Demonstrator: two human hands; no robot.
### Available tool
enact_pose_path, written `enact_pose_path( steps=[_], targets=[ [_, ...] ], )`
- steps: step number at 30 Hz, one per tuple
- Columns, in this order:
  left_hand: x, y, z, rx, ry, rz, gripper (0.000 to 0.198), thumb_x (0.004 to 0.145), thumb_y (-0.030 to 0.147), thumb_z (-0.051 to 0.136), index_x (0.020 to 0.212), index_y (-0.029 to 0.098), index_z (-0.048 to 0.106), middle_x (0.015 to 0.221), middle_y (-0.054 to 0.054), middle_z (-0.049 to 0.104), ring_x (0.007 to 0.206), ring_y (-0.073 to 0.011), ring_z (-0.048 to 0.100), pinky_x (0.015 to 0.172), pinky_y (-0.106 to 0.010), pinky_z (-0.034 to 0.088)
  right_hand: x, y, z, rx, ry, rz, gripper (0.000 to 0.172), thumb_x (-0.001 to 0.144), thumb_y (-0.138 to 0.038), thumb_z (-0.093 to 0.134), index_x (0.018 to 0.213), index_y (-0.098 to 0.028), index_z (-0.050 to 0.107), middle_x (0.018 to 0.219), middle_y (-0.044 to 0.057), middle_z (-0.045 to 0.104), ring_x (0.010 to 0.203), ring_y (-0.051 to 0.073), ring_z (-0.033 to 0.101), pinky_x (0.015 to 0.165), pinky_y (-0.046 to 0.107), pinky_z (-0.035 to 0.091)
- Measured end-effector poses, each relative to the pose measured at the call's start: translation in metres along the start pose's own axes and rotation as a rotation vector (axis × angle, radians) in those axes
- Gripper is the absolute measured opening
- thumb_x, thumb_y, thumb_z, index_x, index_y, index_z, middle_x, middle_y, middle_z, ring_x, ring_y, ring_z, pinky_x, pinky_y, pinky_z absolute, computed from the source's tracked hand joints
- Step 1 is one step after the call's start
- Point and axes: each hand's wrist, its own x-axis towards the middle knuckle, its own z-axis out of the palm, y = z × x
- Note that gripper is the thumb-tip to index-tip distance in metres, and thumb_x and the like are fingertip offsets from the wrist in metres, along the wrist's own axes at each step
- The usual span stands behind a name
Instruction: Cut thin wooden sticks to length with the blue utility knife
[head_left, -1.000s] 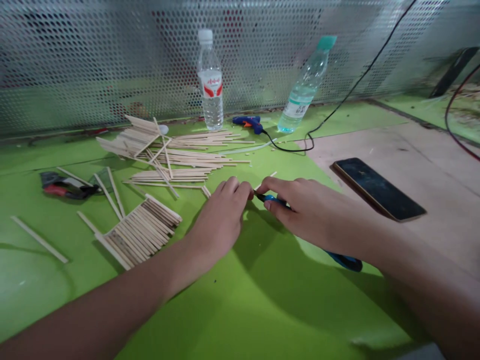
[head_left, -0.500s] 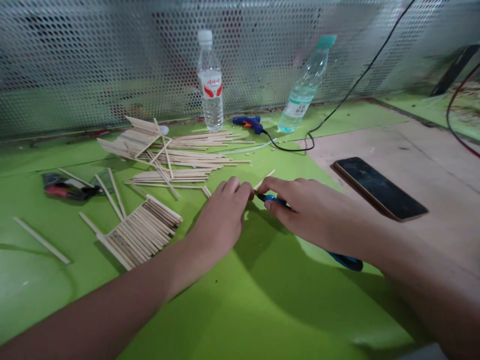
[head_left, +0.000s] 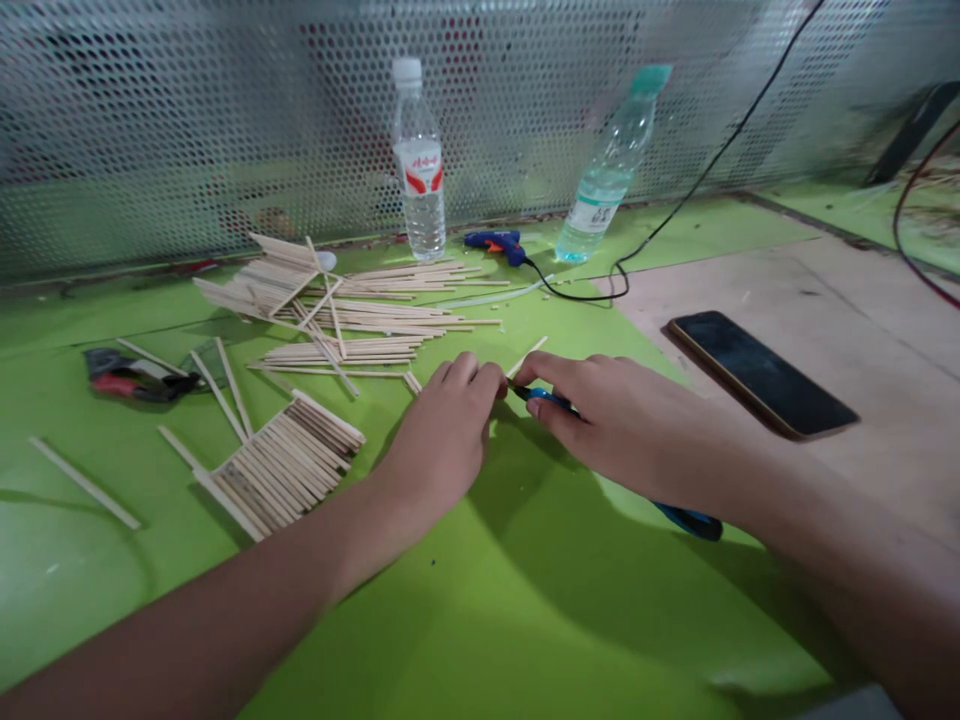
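My right hand (head_left: 600, 405) is closed around blue-handled pliers (head_left: 551, 400). Their dark jaws point left, close to the fingertips of my left hand (head_left: 446, 425). That hand is pinched shut low over the green surface; its fingers hide most of what they hold. Short ends of wooden sticks (head_left: 412, 383) poke out at its left side, and a thin stick (head_left: 527, 355) slants away just beyond the plier tips. Left of my hands lies a flat panel of wooden sticks (head_left: 281, 465) joined side by side, with a longer stick along its edge.
Behind are loose sticks (head_left: 375, 350) and another stick assembly (head_left: 262, 275). A blue glue gun (head_left: 495, 243) with a black cord lies between two water bottles (head_left: 424, 195) (head_left: 600, 190). A phone (head_left: 761, 370) is at right, a red-and-black tool (head_left: 139, 378) at left. Perforated metal (head_left: 510, 110) stands behind.
Almost nothing differs. Both hands and the pliers keep the same place and grip; the view has shifted very slightly.
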Motion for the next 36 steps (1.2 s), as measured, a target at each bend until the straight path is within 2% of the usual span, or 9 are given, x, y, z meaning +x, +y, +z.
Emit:
enact_pose_path(
  steps=[12, 20, 26, 36],
  targets=[
    [-0.0010, 0.0005, 0.0009, -0.028, 0.017, 0.000, 0.030, 0.093, 0.001, 0.043, 0.109, 0.016, 0.062, 0.104, -0.008, 0.062, 0.095, -0.0219, 0.056, 0.080, -0.040, 0.052, 0.0005, -0.0018, 0.0003, -0.023, -0.021, 0.011, 0.027, 0.100, -0.029, 0.043, 0.120, -0.022, 0.061, 0.077, 0.005, 0.070, 0.064, 0.021, 0.062, 0.055, 0.030, 0.026],
    [-0.0008, 0.0023, -0.0010, 0.027, 0.003, 0.007, 0.039, 0.087, -0.006, 0.041, 0.112, 0.016, 0.061, 0.104, -0.007, 0.061, 0.094, -0.0215, 0.054, 0.080, -0.039, 0.051, -0.0002, -0.0025, 0.0018, -0.057, -0.020, 0.010, 0.029, 0.100, -0.029, 0.042, 0.123, -0.022, 0.059, 0.075, 0.005, 0.071, 0.062, 0.021, 0.061, 0.056, 0.031, 0.024],
    [-0.0005, 0.0012, -0.0010, -0.006, 0.009, 0.011, 0.030, 0.092, 0.001, 0.046, 0.111, 0.017, 0.062, 0.105, -0.007, 0.062, 0.096, -0.0211, 0.055, 0.083, -0.040, 0.052, -0.0003, -0.0017, 0.0041, -0.062, -0.008, -0.007, 0.032, 0.101, -0.030, 0.041, 0.125, -0.022, 0.059, 0.075, 0.005, 0.070, 0.065, 0.022, 0.064, 0.055, 0.030, 0.024],
    [-0.0008, 0.0016, -0.0017, -0.017, 0.005, 0.005, 0.032, 0.090, -0.001, 0.045, 0.109, 0.018, 0.062, 0.105, -0.007, 0.062, 0.095, -0.0220, 0.056, 0.083, -0.041, 0.053, -0.0031, -0.0012, 0.0002, -0.083, -0.019, -0.010, 0.034, 0.101, -0.031, 0.042, 0.126, -0.021, 0.061, 0.073, 0.005, 0.069, 0.061, 0.021, 0.061, 0.055, 0.031, 0.024]
  ],
)
